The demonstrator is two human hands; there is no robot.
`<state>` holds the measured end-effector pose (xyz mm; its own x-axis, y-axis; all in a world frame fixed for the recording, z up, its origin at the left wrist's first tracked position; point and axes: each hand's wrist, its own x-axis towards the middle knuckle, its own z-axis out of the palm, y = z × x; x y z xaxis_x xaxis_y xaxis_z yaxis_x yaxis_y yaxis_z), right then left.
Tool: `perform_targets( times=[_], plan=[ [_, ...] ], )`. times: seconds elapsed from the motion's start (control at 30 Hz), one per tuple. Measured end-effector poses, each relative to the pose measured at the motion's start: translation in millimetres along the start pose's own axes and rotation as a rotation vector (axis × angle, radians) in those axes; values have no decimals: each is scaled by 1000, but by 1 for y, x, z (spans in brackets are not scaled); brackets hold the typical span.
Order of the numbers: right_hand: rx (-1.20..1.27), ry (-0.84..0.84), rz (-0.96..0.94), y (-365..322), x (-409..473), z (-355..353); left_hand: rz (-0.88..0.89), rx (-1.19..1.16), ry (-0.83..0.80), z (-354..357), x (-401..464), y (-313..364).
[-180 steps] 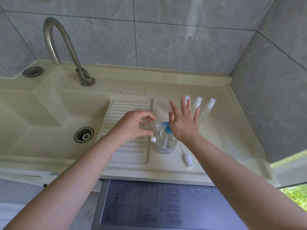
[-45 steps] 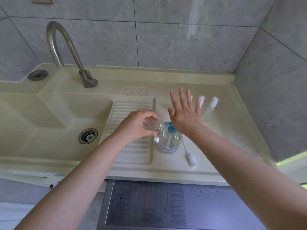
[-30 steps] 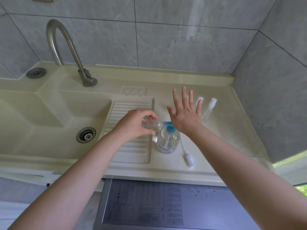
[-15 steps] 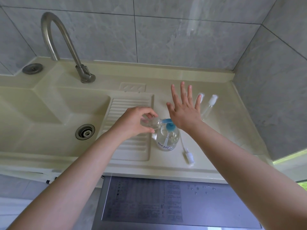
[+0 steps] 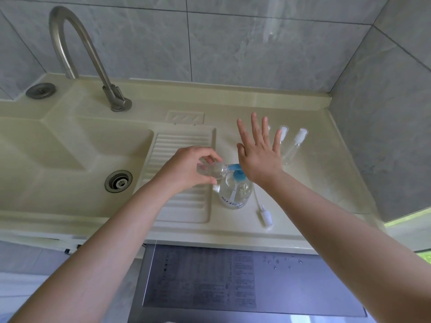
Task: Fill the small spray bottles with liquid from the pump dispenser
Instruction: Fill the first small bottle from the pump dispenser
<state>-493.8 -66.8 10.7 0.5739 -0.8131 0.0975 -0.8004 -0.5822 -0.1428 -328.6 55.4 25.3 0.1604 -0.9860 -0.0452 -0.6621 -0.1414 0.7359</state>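
Gripping small spray bottle (image 5: 213, 170) at blue nozzle, left hand (image 5: 189, 170), right hand (image 5: 258, 157) flat, fingers spread, pressing pump dispenser (image 5: 235, 192)

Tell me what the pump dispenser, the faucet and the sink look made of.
Pump dispenser: clear glossy plastic by the look, since the liquid and dip tube show through; blue opaque pump head.
Faucet: brushed metal, probably stainless, with a dull grey sheen.
Sink: cream moulded material, smooth and semi-gloss; resin or ceramic, cannot tell.

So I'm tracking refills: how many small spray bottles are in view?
3 for certain: one held in the left hand at the pump spout, two capped behind the right hand. Another may be hidden behind its fingers.
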Motion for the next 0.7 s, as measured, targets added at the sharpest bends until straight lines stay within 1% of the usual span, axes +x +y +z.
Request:
perform_targets(
  times=[0.1,0.27,0.33,0.43,0.53,0.63,0.7],
  plan=[
    [-22,40,-6,-1,-2,3,-4,-4,4,1,0,0],
    [-83,107,-38,0,4,-10,1,25,16,-1,1,3],
    [-118,91,-43,1,3,-6,-2,29,18,0,0,2],
    [-90,46,3,4,1,0,-3,35,17,0,1,3],
    [-177,104,-37,2,5,-8,-4,30,17,0,1,4],
    [-108,169,-45,-4,10,-15,2,29,11,-1,1,3],
    [-105,143,-39,-8,8,-7,-1,30,12,0,0,1]
  ],
)
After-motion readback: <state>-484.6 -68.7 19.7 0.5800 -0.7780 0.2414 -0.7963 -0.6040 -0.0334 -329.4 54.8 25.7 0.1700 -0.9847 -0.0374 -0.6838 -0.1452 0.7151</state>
